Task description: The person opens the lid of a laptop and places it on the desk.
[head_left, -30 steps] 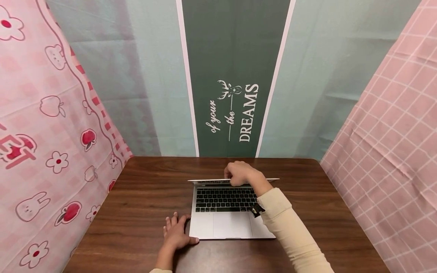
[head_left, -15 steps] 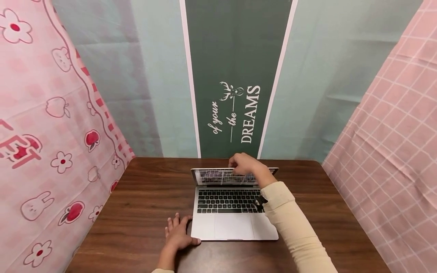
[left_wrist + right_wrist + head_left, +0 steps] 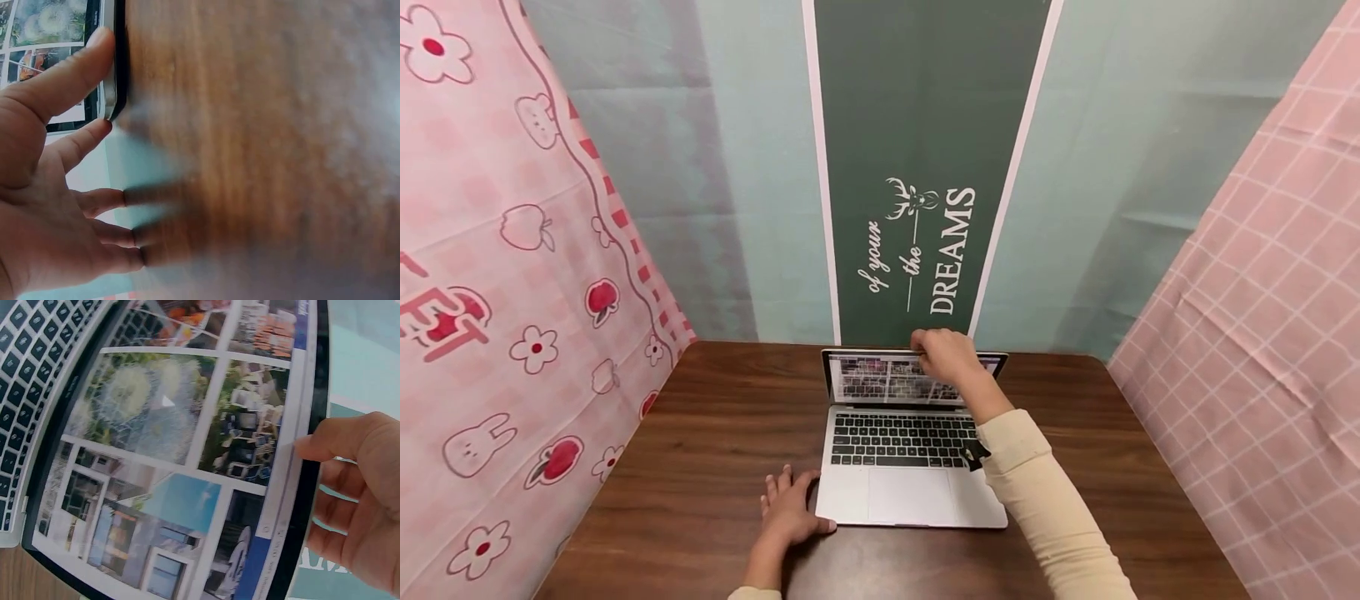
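A silver laptop (image 3: 844, 492) sits on the brown wooden table, its lid raised and its screen (image 3: 156, 425) lit with a grid of pictures. My right hand (image 3: 950, 354) grips the top edge of the lid, thumb on the screen side and fingers curled behind it in the right wrist view. At the laptop's front left corner lies my left hand (image 3: 790, 510), fingers straight and spread on the table. Its thumb (image 3: 81, 72) rests against the laptop's edge, and the index fingertip touches the side.
Wood-grain table (image 3: 715, 442) surrounds the laptop. Behind it hangs a green backdrop (image 3: 910, 100) with white lettering. Pink patterned cloth (image 3: 572, 250) rises on the left, and a pink checked cloth (image 3: 1247, 292) on the right. A dark strap-like item (image 3: 976, 455) hangs at the right cuff.
The lid has swung up and back from nearly edge-on to showing its screen. My right hand has moved up and away with it. The left hand has stayed at the corner.
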{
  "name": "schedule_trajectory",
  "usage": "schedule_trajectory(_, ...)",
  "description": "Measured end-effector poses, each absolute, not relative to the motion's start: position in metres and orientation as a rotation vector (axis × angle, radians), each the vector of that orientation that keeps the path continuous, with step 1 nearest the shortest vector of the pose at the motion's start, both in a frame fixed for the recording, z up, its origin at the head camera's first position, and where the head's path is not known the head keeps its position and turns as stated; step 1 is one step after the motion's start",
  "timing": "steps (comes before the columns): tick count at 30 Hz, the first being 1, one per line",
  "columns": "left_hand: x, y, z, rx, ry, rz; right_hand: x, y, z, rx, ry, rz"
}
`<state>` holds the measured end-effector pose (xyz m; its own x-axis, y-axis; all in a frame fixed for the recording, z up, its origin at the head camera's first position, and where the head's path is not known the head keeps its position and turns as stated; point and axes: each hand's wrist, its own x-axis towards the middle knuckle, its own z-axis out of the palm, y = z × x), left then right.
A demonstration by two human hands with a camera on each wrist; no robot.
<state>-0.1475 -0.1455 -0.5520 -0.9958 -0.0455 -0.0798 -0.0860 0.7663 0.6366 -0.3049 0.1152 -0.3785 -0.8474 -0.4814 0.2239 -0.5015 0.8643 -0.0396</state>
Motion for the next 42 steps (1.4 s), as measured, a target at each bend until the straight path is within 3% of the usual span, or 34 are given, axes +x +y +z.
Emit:
schedule_trajectory(21, -0.149, -0.146, -0.546, -0.107, 2.913, 0.990, -0.329, 0.107, -0.416, 0.524, -2.494, 0.024)
schedule_trajectory(42, -0.151, -0.139, -0.550, -0.181, 2.905, 0.988, -0.351, 0.100, -0.423, 0.371, -2.480, 0.135)
